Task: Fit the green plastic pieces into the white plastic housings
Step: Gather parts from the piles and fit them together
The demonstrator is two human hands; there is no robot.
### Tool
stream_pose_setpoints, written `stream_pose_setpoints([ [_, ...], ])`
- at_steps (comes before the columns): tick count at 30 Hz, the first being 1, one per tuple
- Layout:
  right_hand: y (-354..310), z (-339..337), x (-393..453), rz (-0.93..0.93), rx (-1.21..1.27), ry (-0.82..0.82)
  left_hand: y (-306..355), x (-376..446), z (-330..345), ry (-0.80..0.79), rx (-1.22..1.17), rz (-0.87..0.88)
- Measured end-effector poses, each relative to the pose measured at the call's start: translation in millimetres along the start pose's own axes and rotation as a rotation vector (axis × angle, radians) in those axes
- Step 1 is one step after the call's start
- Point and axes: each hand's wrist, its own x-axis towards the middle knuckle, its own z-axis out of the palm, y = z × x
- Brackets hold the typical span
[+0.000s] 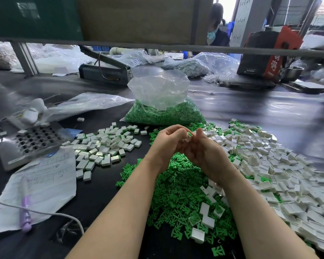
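At nine o'clock from my hands I see a metal plate (34, 141) with rows of square holes, lying on the black table (269, 113). Just below it, at about eight o'clock, a handwritten sheet of paper (45, 176) lies under clear plastic, with a purple pen (26, 208) on it and a grey cable (51, 214) crossing it.

Moving right, at ten o'clock, a loose group of white housings (105, 146) is spread on the table; several of them show green at their edges.

In the middle my two hands meet above a heap of green pieces (176, 191). My left hand (166, 141) has its fingers curled inward toward the right. My right hand (200, 148) is also curled, and between the fingertips of the two hands I see one green piece (189, 134) and a bit of white just under it. I cannot tell which fingers pinch which part, since the hands cover each other.

At twelve o'clock stands an open clear bag of green pieces (163, 111).

At three o'clock and down to five o'clock, a big pile of empty white housings (279, 165) covers the table, touching the green heap, with some housings lying on top of it.
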Motion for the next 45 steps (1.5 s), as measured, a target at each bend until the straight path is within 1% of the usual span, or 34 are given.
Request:
stream_pose_setpoints([
  [3, -1, 1, 0, 0.002, -0.019, -0.003, -1, 1, -3, -0.007, -0.044, -0.030],
  [8, -1, -1, 2, -0.003, 0.009, -0.012, -1, 2, -6, -0.027, -0.049, -0.019],
  [11, -1, -2, 3, -0.006, 0.030, -0.003, 0, 2, -8, -0.045, 0.000, -0.012],
  [14, -3, -5, 4, -0.047, -0.037, 0.078, 3, 3, -21, -0.026, 0.095, -0.012],
  [16, -5, -7, 5, -0.109, -0.213, 0.199, 5, 5, -36, 0.051, 0.210, -0.011],
  [18, -6, -7, 6, -0.173, -0.467, 0.348, 5, 6, -54, 0.206, 0.368, 0.008],
  [20, -5, -9, 7, -0.217, -0.756, 0.474, 6, 7, -73, 0.375, 0.624, 0.040],
  [22, -3, -11, 6, -0.200, -1.033, 0.569, 6, 3, -90, 0.510, 0.899, 0.030],
  [24, 0, -14, 6, -0.118, -1.259, 0.635, 6, -2, -101, 0.633, 1.124, -0.020],
  [26, 2, -16, 4, 0.000, -1.423, 0.655, 4, -5, -108, 0.731, 1.259, -0.059],
  [28, 3, -17, 4, 0.112, -1.502, 0.647, 4, -5, -111, 0.789, 1.323, -0.083],
  [30, 5, -17, 4, 0.248, -1.547, 0.631, 5, -5, -112, 0.807, 1.376, -0.081],
  [32, 5, -16, 4, 0.349, -1.566, 0.603, 5, -4, -107, 0.796, 1.391, -0.035],
  [35, 5, -17, 3, 0.344, -1.570, 0.604, 6, -1, -93, 0.707, 1.234, 0.057],
  [37, 5, -19, 2, 0.307, -1.580, 0.614, 7, 3, -79, 0.580, 1.110, 0.100],
  [39, 6, -20, 2, 0.273, -1.580, 0.614, 6, 5, -64, 0.450, 1.041, 0.127],
  [42, 6, -22, 3, 0.200, -1.528, 0.566, 1, 8, -46, 0.309, 1.029, 0.147],
  [45, 7, -23, 5, 0.160, -1.495, 0.489, -9, 9, -35, 0.154, 1.051, 0.079],
])
